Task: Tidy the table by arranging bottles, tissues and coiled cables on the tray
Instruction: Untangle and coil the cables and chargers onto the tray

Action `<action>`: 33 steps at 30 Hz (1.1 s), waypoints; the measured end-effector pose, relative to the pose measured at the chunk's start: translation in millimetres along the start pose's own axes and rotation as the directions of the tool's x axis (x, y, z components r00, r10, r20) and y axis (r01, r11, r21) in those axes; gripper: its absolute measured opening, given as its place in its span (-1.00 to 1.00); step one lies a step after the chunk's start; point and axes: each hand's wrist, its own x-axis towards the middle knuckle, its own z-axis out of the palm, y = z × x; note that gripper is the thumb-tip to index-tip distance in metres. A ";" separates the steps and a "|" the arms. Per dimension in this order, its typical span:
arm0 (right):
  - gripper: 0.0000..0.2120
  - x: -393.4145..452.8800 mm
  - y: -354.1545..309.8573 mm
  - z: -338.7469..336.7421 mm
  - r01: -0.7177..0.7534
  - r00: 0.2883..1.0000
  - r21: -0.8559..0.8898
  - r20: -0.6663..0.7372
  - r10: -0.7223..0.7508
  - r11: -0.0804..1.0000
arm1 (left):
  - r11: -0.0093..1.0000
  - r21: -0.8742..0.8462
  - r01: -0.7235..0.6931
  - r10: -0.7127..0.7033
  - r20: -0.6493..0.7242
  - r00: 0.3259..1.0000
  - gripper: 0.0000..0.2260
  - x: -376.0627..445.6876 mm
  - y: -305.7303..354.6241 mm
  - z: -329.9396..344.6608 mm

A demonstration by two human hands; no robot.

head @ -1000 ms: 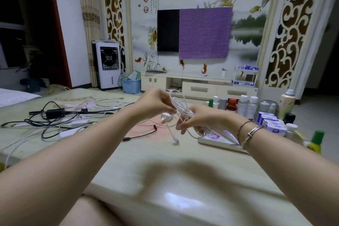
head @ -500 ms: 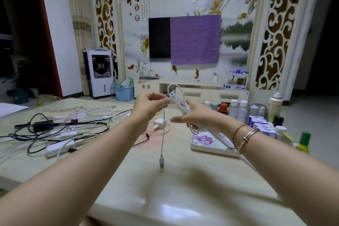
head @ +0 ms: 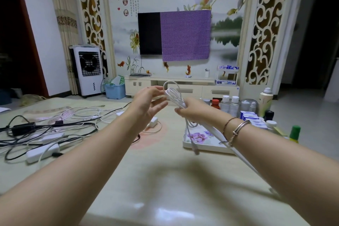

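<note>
My right hand (head: pixel 192 111) grips a bundle of looped white cable (head: pixel 174 95) held up above the table. One end of that cable hangs down over the flowered white tray (head: pixel 205 146), with its plug dangling near the tray's front rim. My left hand (head: pixel 148 103) hovers just left of the loops, fingers spread and relaxed, fingertips close to the top loop. Several bottles (head: pixel 229 104) and blue-and-white tissue packs (head: pixel 252 118) stand behind and right of the tray.
A tangle of black and white cables (head: pixel 55 126) with white power strips (head: pixel 43 152) covers the table's left side. A white charger (head: pixel 153 122) lies mid-table. A green-capped bottle (head: pixel 294 133) stands near the right edge.
My left hand has let go of the cable and opened. The dangling plug end has swung right, from mid-table to over the tray. The view has tilted upward.
</note>
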 end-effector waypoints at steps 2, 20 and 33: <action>-0.80 3.7 3.7 -5.7 0.026 0.998 -0.067 -0.053 -0.030 0.997 | 0.993 0.118 0.013 -0.013 -0.005 1.000 -0.81 1.5 -4.4 3.1; -0.71 22.4 36.3 21.0 -0.023 0.920 -0.724 -0.285 -0.268 0.689 | 0.988 0.146 0.053 -0.047 -0.042 0.998 -0.76 41.6 -68.1 3.8; -0.71 36.9 67.9 59.7 0.018 0.948 -0.713 -0.212 -0.240 0.701 | 0.983 0.168 0.078 -0.062 -0.099 0.993 -0.83 67.7 -121.0 5.2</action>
